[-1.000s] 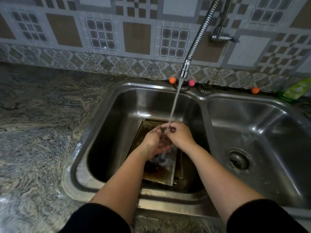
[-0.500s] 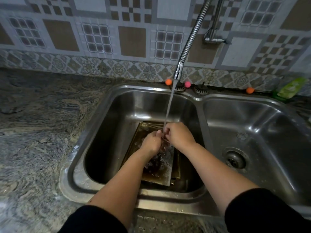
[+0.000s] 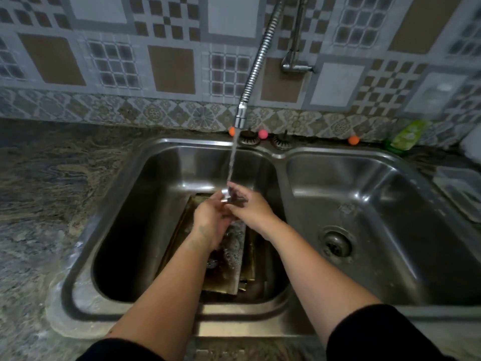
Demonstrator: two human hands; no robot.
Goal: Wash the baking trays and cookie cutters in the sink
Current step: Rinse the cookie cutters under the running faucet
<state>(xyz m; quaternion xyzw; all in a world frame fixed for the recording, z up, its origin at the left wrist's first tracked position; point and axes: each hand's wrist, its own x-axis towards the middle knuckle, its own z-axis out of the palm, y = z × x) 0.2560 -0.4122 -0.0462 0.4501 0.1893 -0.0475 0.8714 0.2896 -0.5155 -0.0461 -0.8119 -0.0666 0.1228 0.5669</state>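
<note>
The stone table [image 3: 46, 194] carries a steel double sink [image 3: 283, 155]; all places here are given from that sink. In its left basin lie the baking trays [image 3: 242, 261], flat on the bottom and stacked, dark and wet with suds, much as they lay a second ago. Behind the sink a flexible metal faucet hose [image 3: 257, 58] hangs from the tiled wall [image 3: 171, 69], and its stream [image 3: 231, 162] falls into the left basin. Above the trays, in that stream, the left hand [image 3: 210, 220] and the right hand [image 3: 250, 207] meet, fingers curled together round a small shiny cookie cutter [image 3: 226, 196]. A second ago the metal piece was hidden between the palms; now a bright edge of it shows at the fingertips, and both hands sit a little higher, nearer the nozzle. Its shape is too blurred to tell. On the sink's back rim sit two orange balls [image 3: 353, 140] and a pink ball [image 3: 263, 133]. At its far right corner stands a green bottle [image 3: 406, 135].
</note>
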